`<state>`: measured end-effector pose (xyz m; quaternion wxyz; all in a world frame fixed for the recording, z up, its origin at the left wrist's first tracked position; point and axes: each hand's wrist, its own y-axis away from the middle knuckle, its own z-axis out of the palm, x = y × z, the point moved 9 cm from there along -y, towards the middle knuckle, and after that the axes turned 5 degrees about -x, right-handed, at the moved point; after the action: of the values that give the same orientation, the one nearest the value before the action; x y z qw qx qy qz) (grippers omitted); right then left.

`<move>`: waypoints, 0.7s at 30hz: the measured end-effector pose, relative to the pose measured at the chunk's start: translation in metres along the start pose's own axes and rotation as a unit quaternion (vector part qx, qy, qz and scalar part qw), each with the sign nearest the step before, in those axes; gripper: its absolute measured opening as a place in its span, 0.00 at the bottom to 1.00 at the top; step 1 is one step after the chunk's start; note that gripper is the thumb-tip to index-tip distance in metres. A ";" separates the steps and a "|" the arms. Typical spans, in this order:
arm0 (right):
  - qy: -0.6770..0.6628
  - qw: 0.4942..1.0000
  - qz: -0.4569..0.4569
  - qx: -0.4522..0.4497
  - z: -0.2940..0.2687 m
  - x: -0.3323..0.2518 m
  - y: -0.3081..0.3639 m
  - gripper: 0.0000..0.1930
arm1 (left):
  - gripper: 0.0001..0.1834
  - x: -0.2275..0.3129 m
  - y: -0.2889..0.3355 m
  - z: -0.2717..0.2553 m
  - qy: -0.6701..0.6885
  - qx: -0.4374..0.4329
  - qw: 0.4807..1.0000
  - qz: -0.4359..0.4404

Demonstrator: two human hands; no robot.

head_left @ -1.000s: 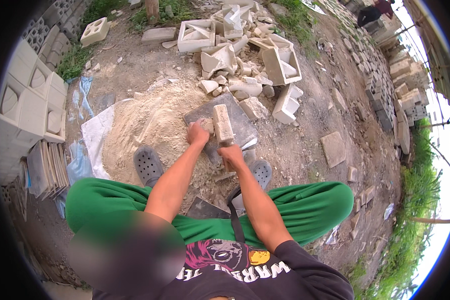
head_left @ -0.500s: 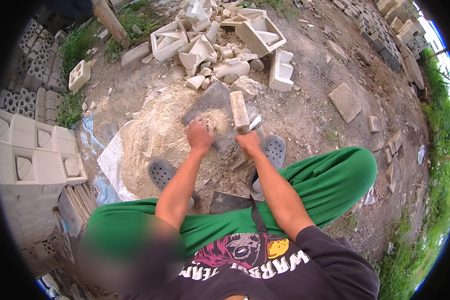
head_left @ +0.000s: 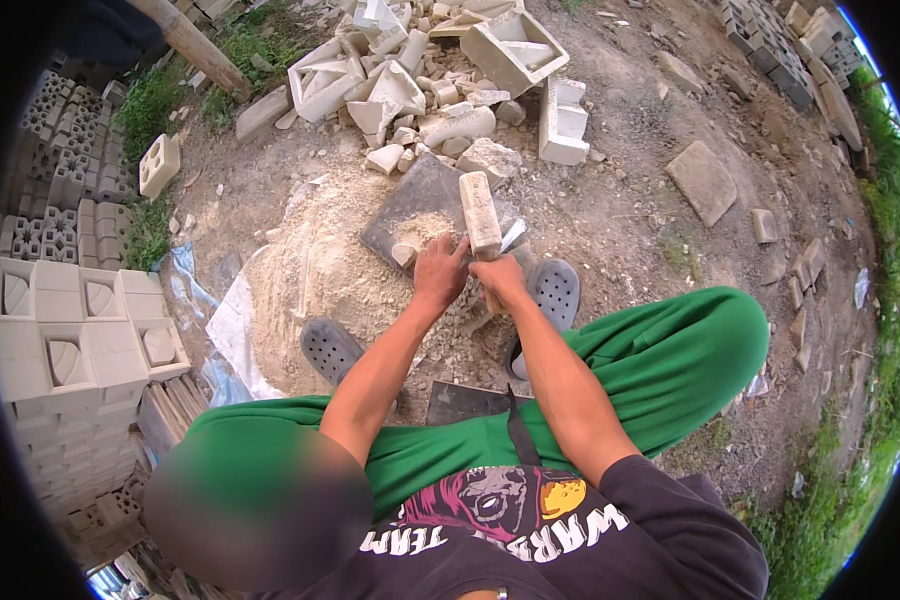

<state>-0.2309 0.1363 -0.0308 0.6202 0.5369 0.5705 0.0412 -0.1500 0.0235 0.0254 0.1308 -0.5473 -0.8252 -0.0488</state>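
While right hand [head_left: 498,278] clamps mallet [head_left: 481,215], left hand [head_left: 440,272] spread over slab [head_left: 415,192]; shirt [head_left: 550,548] lettered white.

Person [head_left: 450,445] is wearing a dk short-sleeved T-shirt [head_left: 670,530] — chest print [head_left: 490,500] is showing magenta, grey & yellow-orange, w/ white lettering [head_left: 585,525] — plus loose green trousers [head_left: 670,340] & grey clogs [head_left: 557,290] w/ round holes; blk strap [head_left: 521,437] is showing at lap.

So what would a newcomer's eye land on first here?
Probably the bright green trousers, spread across the lower half. Then the dusty mallet in the right hand, mid-picture, the left hand close beside it at the dark slab. Beyond, at the top, sits a jumbled heap of broken pale blocks.
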 end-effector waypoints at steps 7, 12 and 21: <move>0.011 1.000 -0.001 0.000 -0.003 -0.003 0.005 0.15 | 0.15 -0.003 -0.010 -0.004 -0.005 0.004 1.000 0.010; 0.026 1.000 -0.012 -0.005 0.000 -0.003 0.003 0.16 | 0.08 -0.015 -0.019 0.002 -0.001 0.036 0.999 -0.004; 0.015 1.000 -0.009 -0.008 0.003 0.006 -0.006 0.19 | 0.07 -0.043 -0.005 -0.029 0.049 0.145 0.988 -0.016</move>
<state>-0.2302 0.1360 -0.0401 0.6160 0.5261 0.5843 0.0488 -0.1339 -0.0235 0.0422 0.2481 -0.5063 -0.8248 0.0425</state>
